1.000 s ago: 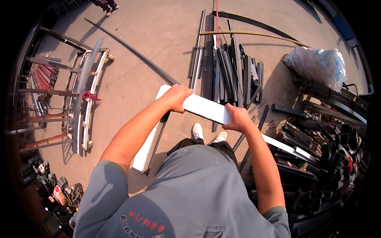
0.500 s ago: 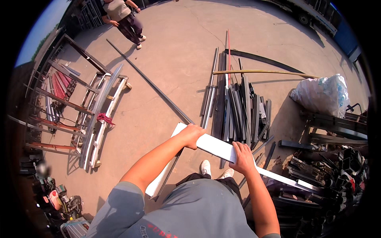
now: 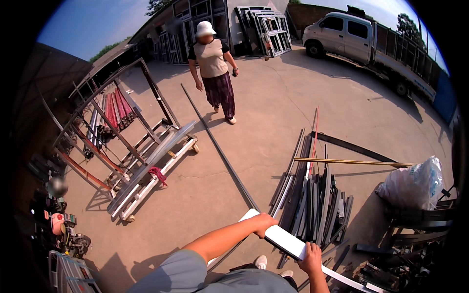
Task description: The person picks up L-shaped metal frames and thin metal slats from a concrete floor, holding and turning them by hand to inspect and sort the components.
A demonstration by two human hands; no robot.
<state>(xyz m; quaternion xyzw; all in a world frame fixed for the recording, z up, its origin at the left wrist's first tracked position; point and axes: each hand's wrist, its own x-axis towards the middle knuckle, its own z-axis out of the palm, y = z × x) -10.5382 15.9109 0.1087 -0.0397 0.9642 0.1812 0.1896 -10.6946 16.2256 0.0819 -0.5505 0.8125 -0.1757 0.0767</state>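
Observation:
Both hands hold a long white flat-faced profile bar point(image 3: 288, 240) with a dark side edge, slanting across in front of me. My left hand point(image 3: 264, 224) is wrapped over it near its upper left part. Closer to my feet, my right hand point(image 3: 311, 259) grips it from above, fingers bent over the edge. Beyond that hand a narrower white strip point(image 3: 348, 279) runs down to the lower right. Another white length shows past my left hand, partly behind my forearm; whether it joins the bar I cannot tell. A long grey bar point(image 3: 220, 147) lies on the ground ahead.
Dark metal profiles point(image 3: 320, 205) lie piled ahead right, beside a stuffed plastic sack point(image 3: 413, 184) and scrap lengths. A metal frame cart point(image 3: 161, 161) stands left. A person point(image 3: 212, 68) in a white hat is ahead, before leaning frames point(image 3: 266, 31). A truck point(image 3: 349, 39) is parked far right.
The view has tilted up, bringing the truck and leaning frames into sight. The other person has come nearer, walking. Both my hands keep their hold on the white bar.

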